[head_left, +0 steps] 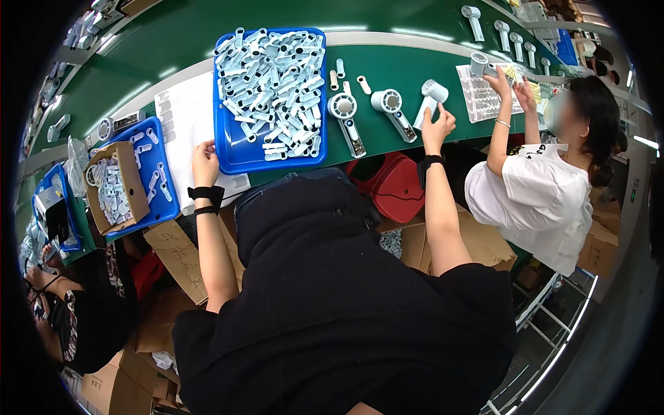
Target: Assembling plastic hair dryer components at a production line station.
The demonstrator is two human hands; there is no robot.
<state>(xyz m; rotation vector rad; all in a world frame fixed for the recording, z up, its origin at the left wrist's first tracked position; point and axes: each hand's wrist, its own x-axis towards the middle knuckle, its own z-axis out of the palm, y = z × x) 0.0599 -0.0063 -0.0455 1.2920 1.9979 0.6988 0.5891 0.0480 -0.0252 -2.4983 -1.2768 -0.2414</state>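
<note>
My left hand (205, 163) is beside the left rim of a blue tray (235, 149), over a white sheet (183, 104). Its fingers are curled together, and what they hold, if anything, is hidden. Heaped in that tray are many pale blue oblong covers (277, 83). My right hand (437, 130) has thumb and fingers around the handle of a white handheld fan (434, 90), which is tilted with its round head up. Two more handheld fans, a nearer-left one (344, 107) and a middle one (389, 102), lie with inner parts of their handles exposed.
Loose covers (363, 84) lie behind the fans. Left, another blue tray (162, 183) carries a cardboard box (131, 183) of parts. At right, a co-worker (539, 180) holds a fan over a sheet (477, 97). Several fans (503, 31) stand farther back. A red stool (394, 187) is below.
</note>
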